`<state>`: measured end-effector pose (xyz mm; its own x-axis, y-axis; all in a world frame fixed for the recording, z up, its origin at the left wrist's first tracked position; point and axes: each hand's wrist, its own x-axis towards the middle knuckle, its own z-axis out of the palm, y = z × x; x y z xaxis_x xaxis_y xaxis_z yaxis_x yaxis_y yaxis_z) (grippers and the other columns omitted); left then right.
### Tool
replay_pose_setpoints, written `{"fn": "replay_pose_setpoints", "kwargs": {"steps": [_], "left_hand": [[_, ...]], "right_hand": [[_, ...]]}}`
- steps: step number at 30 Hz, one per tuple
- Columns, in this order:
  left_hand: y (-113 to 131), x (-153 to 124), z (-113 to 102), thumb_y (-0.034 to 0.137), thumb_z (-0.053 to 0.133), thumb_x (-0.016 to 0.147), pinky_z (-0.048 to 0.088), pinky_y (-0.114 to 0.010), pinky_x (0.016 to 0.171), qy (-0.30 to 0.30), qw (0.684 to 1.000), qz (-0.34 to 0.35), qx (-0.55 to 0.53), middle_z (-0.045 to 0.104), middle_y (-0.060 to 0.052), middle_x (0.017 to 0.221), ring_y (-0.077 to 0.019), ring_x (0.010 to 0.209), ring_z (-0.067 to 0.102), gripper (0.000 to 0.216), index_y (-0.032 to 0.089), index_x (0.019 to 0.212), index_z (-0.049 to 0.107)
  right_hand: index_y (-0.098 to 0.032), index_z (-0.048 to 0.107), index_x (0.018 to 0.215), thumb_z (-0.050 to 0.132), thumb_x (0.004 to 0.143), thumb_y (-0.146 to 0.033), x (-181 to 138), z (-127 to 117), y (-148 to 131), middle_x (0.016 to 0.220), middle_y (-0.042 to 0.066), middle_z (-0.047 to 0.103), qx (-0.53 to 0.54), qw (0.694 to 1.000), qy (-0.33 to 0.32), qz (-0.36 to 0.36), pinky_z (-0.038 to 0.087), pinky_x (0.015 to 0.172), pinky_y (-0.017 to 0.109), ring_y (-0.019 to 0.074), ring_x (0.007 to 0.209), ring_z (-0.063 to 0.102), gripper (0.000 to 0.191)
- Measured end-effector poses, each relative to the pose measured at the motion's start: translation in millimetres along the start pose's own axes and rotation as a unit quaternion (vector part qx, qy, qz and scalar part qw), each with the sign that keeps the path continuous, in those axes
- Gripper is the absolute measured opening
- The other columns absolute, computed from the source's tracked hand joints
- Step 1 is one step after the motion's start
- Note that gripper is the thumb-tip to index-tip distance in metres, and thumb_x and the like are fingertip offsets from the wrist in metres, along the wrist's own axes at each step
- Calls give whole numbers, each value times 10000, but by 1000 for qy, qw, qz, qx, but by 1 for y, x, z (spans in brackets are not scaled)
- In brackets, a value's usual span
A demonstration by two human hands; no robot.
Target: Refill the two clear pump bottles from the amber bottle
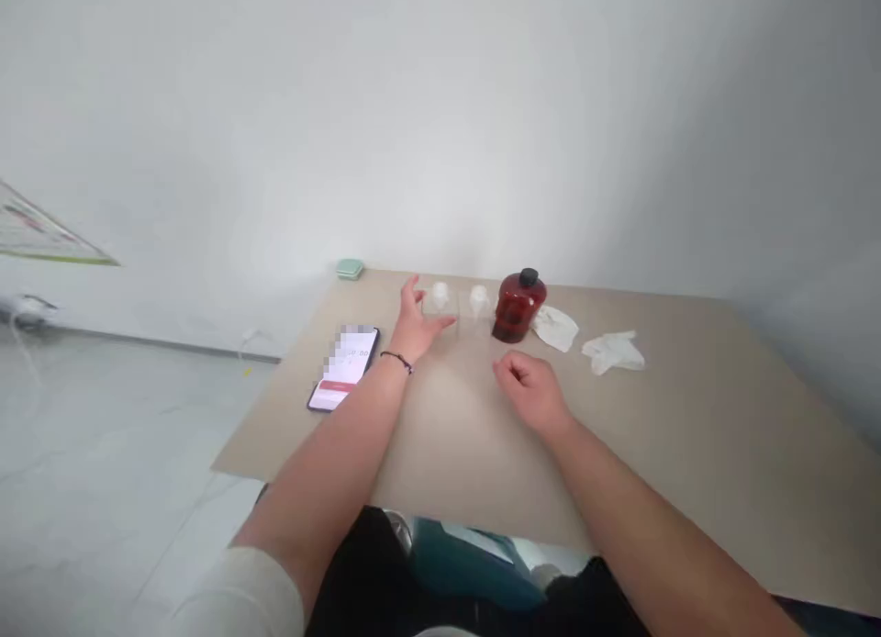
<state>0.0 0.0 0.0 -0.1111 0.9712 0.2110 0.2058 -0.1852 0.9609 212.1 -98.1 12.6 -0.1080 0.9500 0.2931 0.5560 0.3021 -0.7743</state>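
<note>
My left hand [418, 328] reaches to the back of the table, its thumb and fingers curved around a small clear container [440, 316] with a rounded white top. Just right of it stands a second clear container [480, 308], also with a white top; blur hides their finer detail. A dark red translucent bottle [518, 308] with a black cap stands farther right. My right hand [529, 387] rests on the table in front of the bottle, curled into a loose fist, and nothing shows in it.
Two crumpled white tissues [556, 329] [614, 352] lie right of the bottle. A lit phone [346, 366] lies beside my left forearm. At the back left corner sits a small green case [350, 269]. The table [688, 435] meets a white wall [440, 141].
</note>
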Motion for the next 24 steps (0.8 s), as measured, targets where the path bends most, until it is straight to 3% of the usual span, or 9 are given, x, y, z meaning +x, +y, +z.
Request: {"fn": "replay_pose_setpoints", "kwargs": {"steps": [5, 9, 13, 18, 21, 24], "left_hand": [[9, -7, -3, 229, 893, 632, 380, -458, 1170, 102, 993, 48, -23, 464, -132, 1356, -285, 1335, 504, 926, 247, 1387, 357], [21, -33, -7, 332, 918, 612, 446, -430, 1082, 115, 984, 129, -41, 466, -89, 1308, -257, 1223, 541, 906, 282, 1354, 402], [30, -64, 0, 429, 899, 654, 476, -415, 1017, -4, 984, 167, -63, 451, -87, 1312, -253, 1179, 531, 862, 300, 1359, 421], [21, -82, 21, 488, 848, 723, 424, -483, 1091, -189, 968, 128, -106, 422, -94, 1309, -273, 1212, 494, 799, 277, 1343, 390], [13, -82, 29, 467, 825, 758, 404, -499, 1102, -248, 955, 127, -99, 434, -80, 1248, -270, 1203, 490, 727, 255, 1287, 373], [8, -79, 31, 452, 838, 750, 448, -481, 1041, -279, 949, 117, -86, 446, -71, 1198, -260, 1152, 510, 711, 241, 1236, 364]], "right_hand": [[-235, 399, 571, 506, 863, -435, -1, -2, -1, 512, -42, 414, 15, 1000, 9, 2, 288, 507, 272, 120, 499, 382, 370], [-234, 423, 569, 538, 861, -424, -4, -12, -1, 507, -44, 417, 36, 999, 24, 8, 284, 510, 276, 121, 496, 378, 367], [-231, 467, 584, 587, 850, -414, -6, -23, 4, 525, -46, 427, 84, 995, 55, 20, 292, 522, 276, 126, 516, 382, 345], [-240, 643, 820, 618, 865, -392, -4, -24, 8, 728, -19, 588, 200, 976, 83, 14, 418, 642, 299, 153, 650, 511, 160], [-269, 692, 949, 650, 857, -378, -2, -21, 10, 968, 26, 657, 222, 972, 73, -14, 488, 774, 342, 204, 885, 614, 149], [-287, 705, 1007, 679, 856, -385, -2, -18, 13, 1149, 58, 652, 215, 974, 48, -46, 506, 897, 386, 252, 1120, 609, 181]]}}
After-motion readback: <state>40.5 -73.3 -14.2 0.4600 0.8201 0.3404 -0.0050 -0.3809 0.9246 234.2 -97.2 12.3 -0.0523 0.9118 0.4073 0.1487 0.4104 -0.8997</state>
